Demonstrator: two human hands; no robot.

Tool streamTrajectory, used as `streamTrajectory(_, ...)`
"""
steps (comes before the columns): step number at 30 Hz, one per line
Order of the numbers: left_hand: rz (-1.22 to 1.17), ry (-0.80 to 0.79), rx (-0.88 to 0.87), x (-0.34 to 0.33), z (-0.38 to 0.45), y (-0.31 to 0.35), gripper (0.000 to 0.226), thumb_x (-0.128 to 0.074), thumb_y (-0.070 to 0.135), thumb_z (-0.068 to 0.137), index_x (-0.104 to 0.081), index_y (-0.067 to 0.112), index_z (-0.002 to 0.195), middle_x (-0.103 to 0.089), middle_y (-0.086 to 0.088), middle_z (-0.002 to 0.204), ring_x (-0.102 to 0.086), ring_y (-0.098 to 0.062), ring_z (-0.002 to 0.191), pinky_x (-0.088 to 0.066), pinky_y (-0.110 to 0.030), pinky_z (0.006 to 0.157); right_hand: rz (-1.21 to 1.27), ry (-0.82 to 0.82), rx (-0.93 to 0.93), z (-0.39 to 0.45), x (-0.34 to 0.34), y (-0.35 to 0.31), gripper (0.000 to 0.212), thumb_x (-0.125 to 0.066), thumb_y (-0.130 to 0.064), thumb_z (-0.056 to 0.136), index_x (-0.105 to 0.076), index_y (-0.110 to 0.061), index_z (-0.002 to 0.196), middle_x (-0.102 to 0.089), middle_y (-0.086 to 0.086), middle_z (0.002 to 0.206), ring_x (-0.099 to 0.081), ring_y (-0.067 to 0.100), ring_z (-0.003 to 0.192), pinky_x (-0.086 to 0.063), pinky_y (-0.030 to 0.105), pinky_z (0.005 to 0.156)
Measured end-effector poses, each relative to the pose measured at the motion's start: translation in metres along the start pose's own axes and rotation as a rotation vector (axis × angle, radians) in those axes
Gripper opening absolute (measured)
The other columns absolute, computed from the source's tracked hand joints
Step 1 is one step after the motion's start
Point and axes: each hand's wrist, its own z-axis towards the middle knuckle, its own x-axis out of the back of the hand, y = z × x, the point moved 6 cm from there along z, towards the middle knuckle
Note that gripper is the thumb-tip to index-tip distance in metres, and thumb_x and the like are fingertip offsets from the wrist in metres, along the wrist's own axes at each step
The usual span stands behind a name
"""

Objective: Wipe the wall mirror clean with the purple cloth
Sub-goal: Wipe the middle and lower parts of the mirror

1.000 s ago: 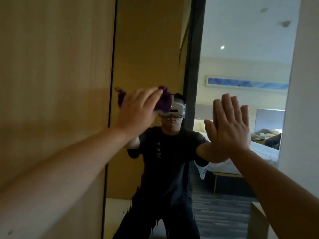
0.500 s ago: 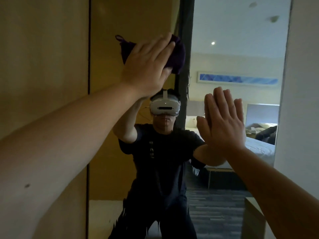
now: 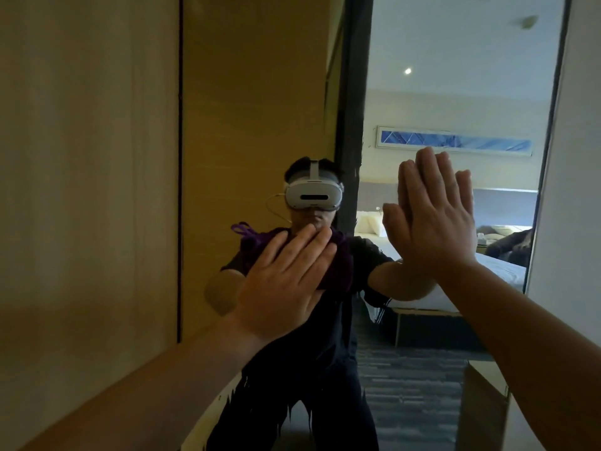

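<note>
The wall mirror [image 3: 253, 92] fills the middle of the view, between a wooden panel and a white wall. My left hand [image 3: 283, 284] lies flat against the glass at chest height and presses the purple cloth [image 3: 340, 262] onto it; the cloth shows past my fingers, a loop sticking out at its upper left. My right hand [image 3: 435, 222] rests flat on the mirror further right, fingers up and together, holding nothing. The reflection shows a person with a white headset and dark clothes.
A light wooden wall panel [image 3: 87, 190] stands left of the mirror's dark edge. A white wall [image 3: 572, 206] borders the mirror on the right. The glass reflects a bedroom with a bed, a blue picture and patterned carpet.
My left hand has swept the cloth up the mirror and then down again, from above head height to chest height. My right hand has stayed flat on the glass.
</note>
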Motion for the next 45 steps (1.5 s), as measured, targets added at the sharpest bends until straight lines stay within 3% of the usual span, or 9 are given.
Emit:
streamTrajectory(5, 0.005, -0.035, -0.035, -0.008, -0.035, 0.021, 0.057, -0.054, 0.032, 0.096, -0.043, 0.011, 0.148, -0.035, -0.009, 0.159, -0.031, -0.028, 0.147, -0.035, -0.051, 0.114, 0.07, -0.002, 0.02, -0.011, 0.005, 0.008, 0.07, -0.026, -0.054, 0.1, -0.014, -0.015, 0.157, 0.002, 0.008, 0.165, 0.007, 0.023, 0.153, 0.005, 0.045, 0.123)
streamTrajectory(8, 0.017, -0.014, -0.05, -0.01, -0.043, 0.024, 0.051, -0.051, 0.03, 0.098, -0.048, 0.013, 0.146, -0.04, -0.007, 0.156, -0.036, -0.027, 0.145, -0.039, -0.049, 0.111, 0.025, -0.007, -0.112, -0.026, 0.012, 0.041, 0.074, -0.016, -0.057, 0.1, -0.004, -0.014, 0.158, 0.009, 0.008, 0.165, 0.012, 0.023, 0.152, 0.008, 0.047, 0.122)
streamTrajectory(15, -0.116, 0.07, 0.019, 0.003, -0.028, 0.021, 0.044, -0.068, 0.026, 0.094, -0.059, 0.018, 0.137, -0.054, 0.001, 0.146, -0.057, -0.023, 0.126, -0.048, -0.043, 0.096, -0.002, -0.066, -0.172, -0.036, 0.003, 0.069, 0.069, -0.02, -0.054, 0.102, -0.004, -0.016, 0.158, 0.009, 0.005, 0.165, 0.016, 0.019, 0.151, 0.007, 0.046, 0.122)
streamTrajectory(21, -0.132, 0.189, 0.093, 0.025, 0.098, -0.023, 0.063, -0.074, 0.012, 0.084, -0.046, 0.01, 0.14, -0.057, -0.01, 0.137, -0.051, -0.031, 0.117, -0.041, -0.049, 0.098, 0.012, -0.083, -0.156, -0.036, 0.002, 0.07, 0.067, -0.018, -0.055, 0.101, 0.003, -0.021, 0.156, 0.013, 0.003, 0.164, 0.017, 0.02, 0.151, 0.011, 0.042, 0.122)
streamTrajectory(25, -0.12, 0.274, 0.121, 0.057, 0.217, -0.046, 0.051, -0.053, 0.02, 0.094, -0.047, 0.008, 0.143, -0.055, -0.012, 0.14, -0.051, -0.035, 0.124, -0.037, -0.049, 0.106, -0.012, -0.085, -0.151, -0.036, 0.001, 0.071, 0.067, -0.015, -0.054, 0.102, 0.002, -0.02, 0.156, 0.012, 0.003, 0.165, 0.017, 0.02, 0.151, 0.014, 0.041, 0.121)
streamTrajectory(27, -0.084, 0.243, 0.156, 0.067, 0.261, -0.049, 0.052, -0.042, 0.024, 0.096, -0.047, 0.01, 0.145, -0.051, -0.008, 0.147, -0.047, -0.033, 0.131, -0.031, -0.045, 0.11, -0.016, -0.079, -0.145, -0.036, 0.002, 0.071, 0.067, -0.017, -0.053, 0.102, -0.001, -0.019, 0.157, 0.01, 0.004, 0.165, 0.015, 0.021, 0.151, 0.015, 0.04, 0.121)
streamTrajectory(30, -0.025, 0.079, 0.156, 0.045, 0.286, -0.052, 0.053, -0.042, 0.027, 0.102, -0.034, 0.016, 0.153, -0.032, -0.003, 0.16, -0.028, -0.028, 0.147, -0.02, -0.044, 0.117, -0.007, -0.056, -0.144, -0.037, 0.003, 0.07, 0.066, -0.02, -0.049, 0.102, -0.004, -0.018, 0.157, 0.007, 0.005, 0.165, 0.013, 0.021, 0.152, 0.013, 0.041, 0.121)
streamTrajectory(40, 0.023, -0.001, -0.047, 0.003, 0.153, 0.016, 0.061, -0.041, 0.038, 0.099, -0.036, 0.008, 0.152, -0.031, -0.012, 0.16, -0.029, -0.031, 0.147, -0.02, -0.048, 0.12, 0.03, -0.013, -0.116, -0.038, -0.002, 0.074, 0.063, -0.019, -0.051, 0.103, 0.001, -0.021, 0.154, 0.009, 0.001, 0.163, 0.011, 0.022, 0.152, 0.004, 0.048, 0.123)
streamTrajectory(45, 0.004, -0.021, -0.102, -0.015, 0.067, 0.065, 0.062, -0.052, 0.037, 0.1, -0.037, 0.008, 0.152, -0.031, -0.012, 0.16, -0.03, -0.03, 0.148, -0.027, -0.05, 0.118, 0.04, 0.024, -0.105, -0.039, -0.001, 0.074, 0.064, -0.022, -0.05, 0.103, -0.005, -0.019, 0.156, 0.005, 0.002, 0.164, 0.007, 0.023, 0.153, 0.005, 0.045, 0.123)
